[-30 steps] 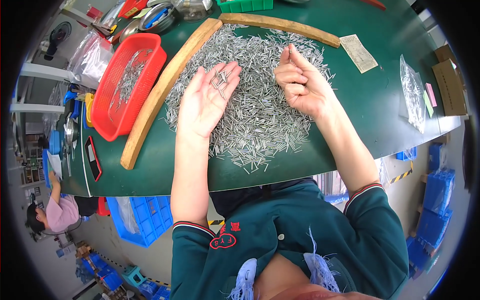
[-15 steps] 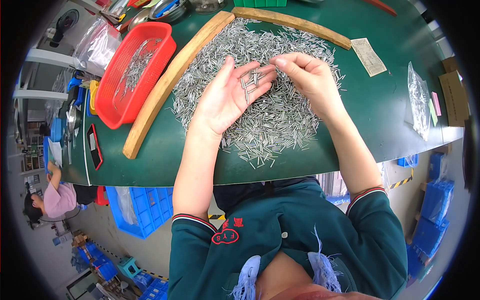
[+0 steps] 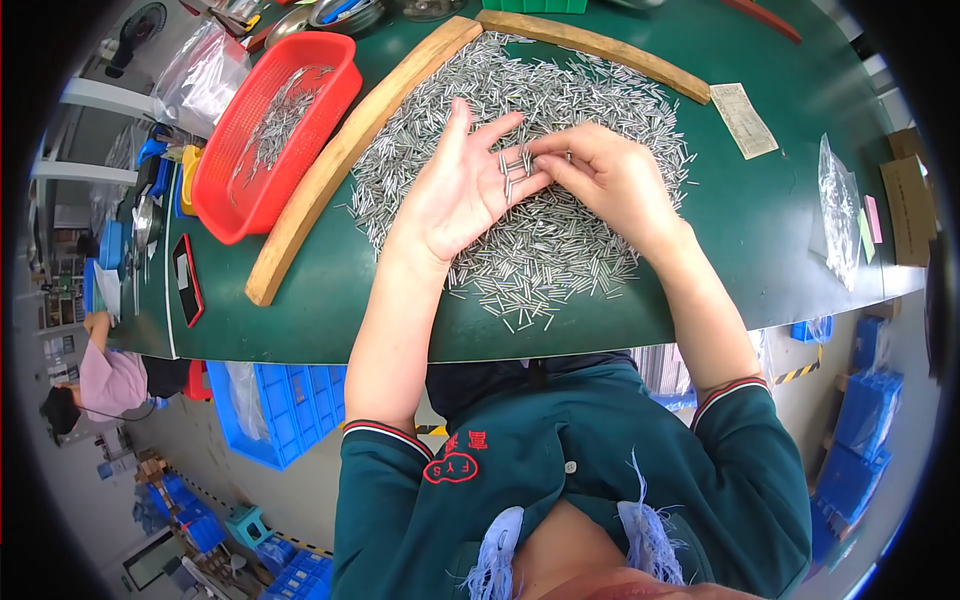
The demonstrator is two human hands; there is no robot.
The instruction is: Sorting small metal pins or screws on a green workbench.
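Observation:
My left hand (image 3: 452,205) is palm up over a wide heap of small silver metal pins (image 3: 540,245), its fingers stretched out and apart. A few loose pins (image 3: 510,172) lie across those fingers. At their tips, my right hand (image 3: 612,185) is closed in a pinch, thumb against forefinger, right beside the pins. Whatever sits between the right fingertips is too small to make out. The heap spreads on the green table (image 3: 700,270) beneath both hands.
Two wooden bars (image 3: 350,170) (image 3: 600,48) border the heap at left and back. Left of them stands a red plastic basket (image 3: 215,190) with more pins. A phone (image 3: 188,280), a paper slip (image 3: 742,120) and a clear bag (image 3: 838,210) lie around. Another person (image 3: 110,380) is at far left.
My right hand has come lower and a little left, its pinch now against the left fingertips. My left hand has spread its fingers more. The view has shifted slightly.

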